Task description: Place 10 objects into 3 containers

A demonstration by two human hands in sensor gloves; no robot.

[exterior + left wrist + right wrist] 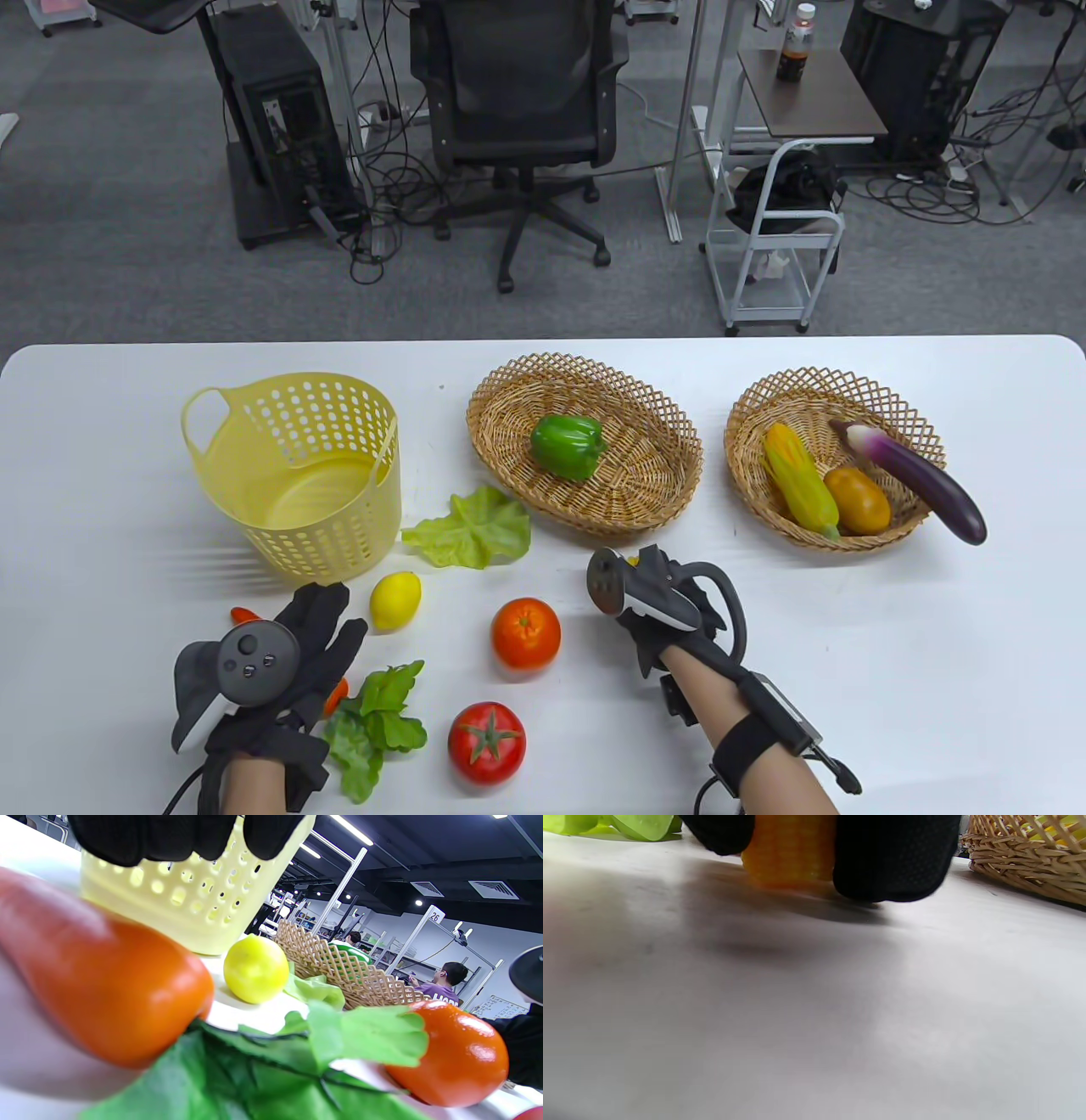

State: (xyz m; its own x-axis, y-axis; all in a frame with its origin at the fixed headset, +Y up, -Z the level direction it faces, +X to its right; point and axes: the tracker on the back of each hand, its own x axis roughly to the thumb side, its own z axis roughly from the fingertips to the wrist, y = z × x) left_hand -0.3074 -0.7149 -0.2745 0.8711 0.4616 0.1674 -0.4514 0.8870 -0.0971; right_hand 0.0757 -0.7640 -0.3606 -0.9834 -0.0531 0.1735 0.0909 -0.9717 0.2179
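Low at six o'clock, the right hand [670,598] clasps a short corn piece [789,851] against the table [891,637]; its axis is hidden; left hand [280,662] covers the carrot [106,984], grip untellable.

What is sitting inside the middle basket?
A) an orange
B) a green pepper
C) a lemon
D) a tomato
B: the green pepper lies alone inside the middle wicker basket, while the tomato, lemon and orange all sit out on the white table.
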